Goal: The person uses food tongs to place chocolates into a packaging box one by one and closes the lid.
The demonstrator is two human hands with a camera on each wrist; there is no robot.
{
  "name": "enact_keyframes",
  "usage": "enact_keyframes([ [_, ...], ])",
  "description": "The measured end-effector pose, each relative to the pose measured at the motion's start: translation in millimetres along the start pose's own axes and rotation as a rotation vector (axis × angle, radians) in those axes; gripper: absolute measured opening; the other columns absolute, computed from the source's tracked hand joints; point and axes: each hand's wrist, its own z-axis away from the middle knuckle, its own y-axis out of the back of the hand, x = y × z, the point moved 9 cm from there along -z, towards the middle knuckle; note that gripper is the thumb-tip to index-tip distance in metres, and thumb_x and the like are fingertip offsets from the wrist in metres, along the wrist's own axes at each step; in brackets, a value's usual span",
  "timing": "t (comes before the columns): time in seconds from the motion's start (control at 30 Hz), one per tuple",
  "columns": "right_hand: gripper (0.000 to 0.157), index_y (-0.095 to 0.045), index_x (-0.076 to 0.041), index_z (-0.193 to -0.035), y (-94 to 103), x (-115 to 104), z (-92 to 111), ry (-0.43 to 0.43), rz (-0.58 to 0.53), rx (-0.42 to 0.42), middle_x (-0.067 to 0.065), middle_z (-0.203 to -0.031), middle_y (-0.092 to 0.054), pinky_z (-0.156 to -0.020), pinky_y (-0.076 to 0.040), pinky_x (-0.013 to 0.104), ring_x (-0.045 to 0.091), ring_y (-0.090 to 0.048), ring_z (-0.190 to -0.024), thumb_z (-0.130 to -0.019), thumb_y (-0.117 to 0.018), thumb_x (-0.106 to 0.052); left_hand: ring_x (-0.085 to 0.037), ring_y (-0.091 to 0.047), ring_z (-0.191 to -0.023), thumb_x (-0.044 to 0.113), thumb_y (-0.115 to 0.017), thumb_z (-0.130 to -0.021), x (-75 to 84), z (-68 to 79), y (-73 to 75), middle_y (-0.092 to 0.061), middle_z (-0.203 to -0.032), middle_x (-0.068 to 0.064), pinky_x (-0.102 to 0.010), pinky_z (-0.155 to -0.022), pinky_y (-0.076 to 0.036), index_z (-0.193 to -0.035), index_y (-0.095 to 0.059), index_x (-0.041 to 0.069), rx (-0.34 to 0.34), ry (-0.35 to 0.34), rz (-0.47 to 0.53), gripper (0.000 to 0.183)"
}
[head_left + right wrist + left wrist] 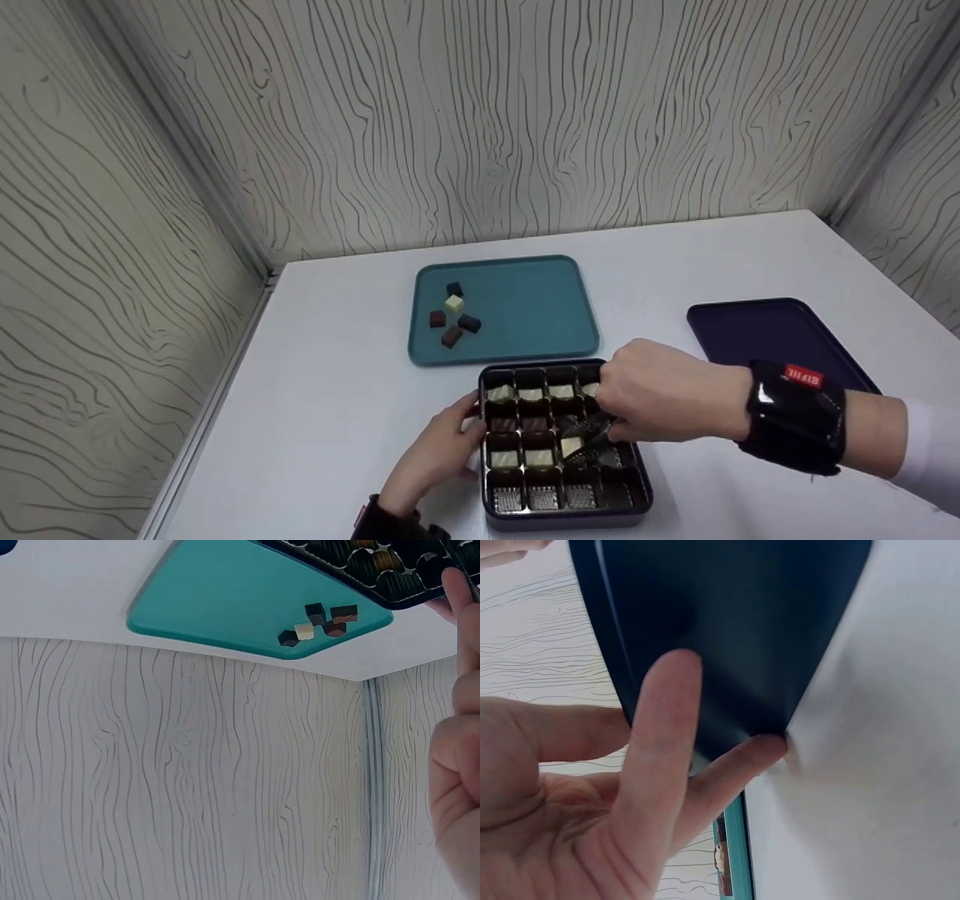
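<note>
A dark chocolate box (567, 519) with a divided insert stands near the front of the table. White chocolates (505, 459) and brown ones (503, 424) sit in several compartments; the front row shows bare textured bottoms. My right hand (646, 390) grips dark tongs (592, 433) over the box's right side. At the tongs' tips, a white chocolate (571, 445) lies in or just over a third-row compartment; I cannot tell which. With fairly straight fingers my left hand (439, 448) touches the box's left side, thumb and fingers against its wall (727, 630) in the left wrist view.
Behind the box lies a teal tray (525, 307) with several small chocolates (452, 336) at its left, dark, brown and white. A dark blue tray (765, 330) is at the right, partly behind the right forearm. Patterned panels (480, 120) enclose the white table (315, 390).
</note>
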Motion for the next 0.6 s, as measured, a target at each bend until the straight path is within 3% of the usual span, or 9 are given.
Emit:
enact_keyframes([
  [0.23, 0.042, -0.056, -0.023, -0.055, -5.7, -17, -25, 0.046, 0.095, -0.085, -0.013, -0.054, -0.053, -0.045, -0.034, 0.024, 0.005, -0.036, -0.050, -0.075, -0.089, -0.039, -0.048, -0.061, -0.132, 0.012, -0.050, -0.105, -1.2, -0.3, -0.3, -0.055, -0.151, -0.032, -0.037, -0.058, -0.066, -0.159, -0.042, 0.001, -0.003, 0.003, 0.009, 0.056],
  [0.47, 0.049, -0.047, -0.023, -0.054, -13.9, -20, -32, 0.056, 0.106, -0.120, -0.013, -0.053, -0.042, -0.043, -0.024, 0.023, 0.006, -0.026, -0.051, -0.074, -0.089, -0.037, -0.049, -0.059, -0.135, 0.013, -0.049, -0.105, 0.9, -0.8, -1.4, -0.055, -0.151, -0.032, -0.039, -0.064, -0.067, -0.160, -0.040, 0.000, -0.001, -0.004, -0.015, 0.057],
  [0.6, 0.045, -0.051, -0.022, -0.055, -16.3, -21, -34, 0.055, 0.099, -0.130, -0.013, -0.052, -0.045, -0.043, -0.024, 0.022, 0.005, -0.027, -0.050, -0.074, -0.089, -0.036, -0.049, -0.059, -0.135, 0.014, -0.049, -0.106, -0.2, -0.8, -0.2, -0.054, -0.152, -0.032, -0.039, -0.063, -0.067, -0.160, -0.039, 0.000, -0.004, 0.007, -0.007, 0.057],
])
